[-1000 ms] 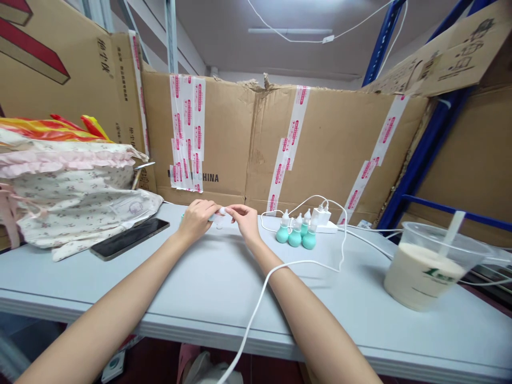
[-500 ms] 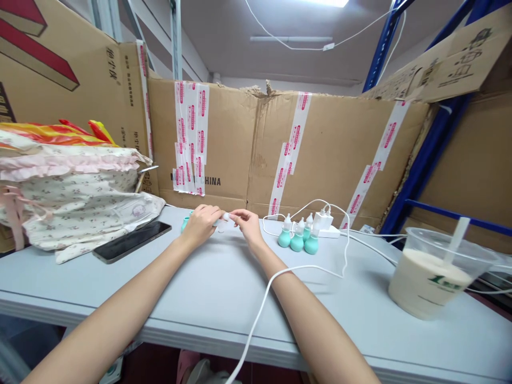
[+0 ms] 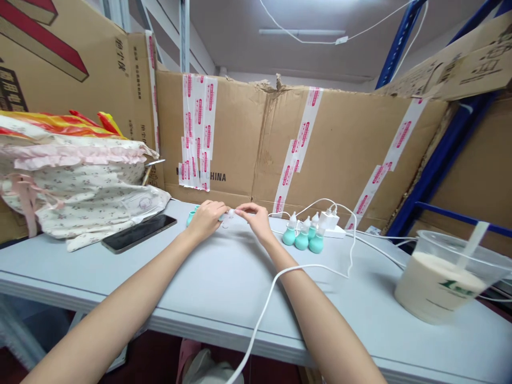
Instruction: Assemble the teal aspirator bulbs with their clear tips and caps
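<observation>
My left hand point(image 3: 206, 220) is closed, back turned to me, around a teal squeeze bulb, of which a sliver shows past the fingers. A small translucent nozzle point(image 3: 231, 212) points right from it. With thumb and forefinger, my right hand point(image 3: 256, 221) pinches the nozzle's far end. Just below, some clear small pieces point(image 3: 225, 224) show, too faint to make out. Other teal bulbs point(image 3: 190, 217) sit partly hidden behind my left hand. To the right of my right hand, several teal bulbs with clear nozzles point(image 3: 301, 241) stand upright in a group.
A black phone point(image 3: 139, 233) lies left beside a floral cloth bag point(image 3: 96, 186). Right stands a plastic cup of milky drink point(image 3: 438, 288) with a straw. A white cable point(image 3: 276, 282) crosses my right forearm, near a charger point(image 3: 328, 220). Cardboard point(image 3: 240, 133) walls the table's back.
The view has shifted slightly, moving the scene to the right. My hands stay together at the nozzle; my right fingers have straightened a little along it.
</observation>
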A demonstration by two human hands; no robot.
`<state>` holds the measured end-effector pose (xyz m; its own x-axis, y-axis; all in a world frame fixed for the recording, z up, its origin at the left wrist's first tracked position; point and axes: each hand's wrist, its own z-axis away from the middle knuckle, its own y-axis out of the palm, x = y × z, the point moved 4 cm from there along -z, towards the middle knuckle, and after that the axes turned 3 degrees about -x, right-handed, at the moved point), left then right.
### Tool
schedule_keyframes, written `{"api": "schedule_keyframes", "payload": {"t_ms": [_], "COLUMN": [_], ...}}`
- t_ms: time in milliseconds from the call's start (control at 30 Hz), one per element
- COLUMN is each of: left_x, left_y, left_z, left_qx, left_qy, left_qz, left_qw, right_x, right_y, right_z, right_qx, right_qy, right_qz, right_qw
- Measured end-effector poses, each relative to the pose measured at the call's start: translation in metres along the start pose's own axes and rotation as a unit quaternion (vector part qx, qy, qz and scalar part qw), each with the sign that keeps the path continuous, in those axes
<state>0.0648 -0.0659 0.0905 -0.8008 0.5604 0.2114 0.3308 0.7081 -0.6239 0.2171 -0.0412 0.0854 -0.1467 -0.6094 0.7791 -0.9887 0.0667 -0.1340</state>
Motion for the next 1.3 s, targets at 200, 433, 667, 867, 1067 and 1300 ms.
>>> {"api": "schedule_keyframes", "payload": {"t_ms": [200,433,667,867,1067,1300], "left_x": [0.034,0.054,0.051,0.053,0.055,0.055], "left_y": [-0.011,-0.006,-0.009,-0.007,-0.007,-0.008], "left_z": [0.002,0.008,0.007,0.009,0.009,0.008], "left_qx": [-0.062,-0.005,0.036,0.039,0.032,0.036], "left_qy": [-0.160,-0.199,-0.186,-0.192,-0.200,-0.205], "left_qz": [0.001,0.004,-0.062,-0.064,-0.059,-0.048], "left_qw": [0.985,0.980,0.980,0.979,0.977,0.977], "right_x": [-0.008,-0.008,-0.008,-0.014,-0.032,-0.039], "right_y": [-0.017,0.024,0.060,0.086,0.098,0.098], "right_z": [-0.006,0.016,0.001,-0.016,-0.022,-0.024], "right_qx": [0.032,0.211,0.223,0.209,0.197,0.192], "right_qy": [-0.007,-0.079,-0.114,-0.158,-0.131,-0.110], "right_qz": [0.100,0.344,0.452,0.556,0.596,0.599], "right_qw": [0.994,0.911,0.856,0.789,0.767,0.770]}}
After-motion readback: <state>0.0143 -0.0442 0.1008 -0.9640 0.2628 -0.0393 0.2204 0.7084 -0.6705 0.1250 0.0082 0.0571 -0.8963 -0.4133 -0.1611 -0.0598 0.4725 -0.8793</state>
